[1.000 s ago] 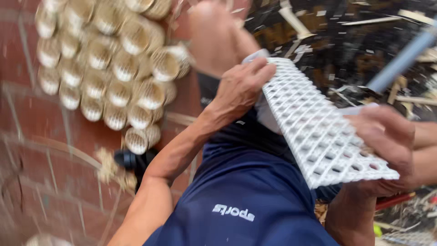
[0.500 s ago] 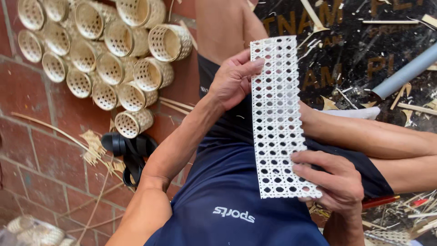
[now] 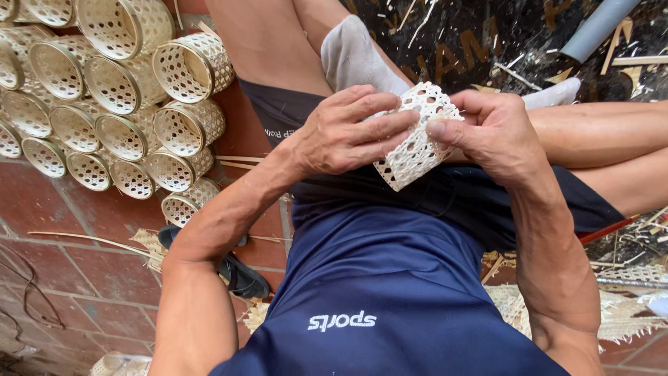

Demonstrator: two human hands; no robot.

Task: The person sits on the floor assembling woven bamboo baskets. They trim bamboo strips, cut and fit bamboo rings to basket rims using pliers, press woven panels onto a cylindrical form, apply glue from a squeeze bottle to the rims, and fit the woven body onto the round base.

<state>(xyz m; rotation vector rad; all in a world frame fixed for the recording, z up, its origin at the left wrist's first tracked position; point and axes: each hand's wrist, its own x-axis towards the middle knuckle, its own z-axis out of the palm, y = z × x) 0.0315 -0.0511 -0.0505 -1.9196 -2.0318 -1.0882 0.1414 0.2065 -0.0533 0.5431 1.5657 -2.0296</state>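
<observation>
Both hands met at frame centre over the lap, curling a white woven lattice strip [image 3: 412, 139] into a tube. Left hand [image 3: 344, 132] sat at 9 o'clock of the strip, fingers spread narrow and pressed flat across its outer face, thumb hidden behind. Right hand [image 3: 497, 129] sat at 3 o'clock, thumb tip on the strip's upper edge, other fingers curled behind it, pinching. Strip was bent about halfway round, lower edge pointing to 6 o'clock over the dark shorts [image 3: 445, 202]. Judged: to do this well, the two ends should be overlapped with the holes lined up, pressure kept even so the weave doesn't kink, curve matched to the finished ones. Stack of woven cylinders [image 3: 125, 104] lay at 10 o'clock on the brick floor [image 3: 83, 278], well apart. Grey pipe [image 3: 598, 28] at 1 o'clock.
</observation>
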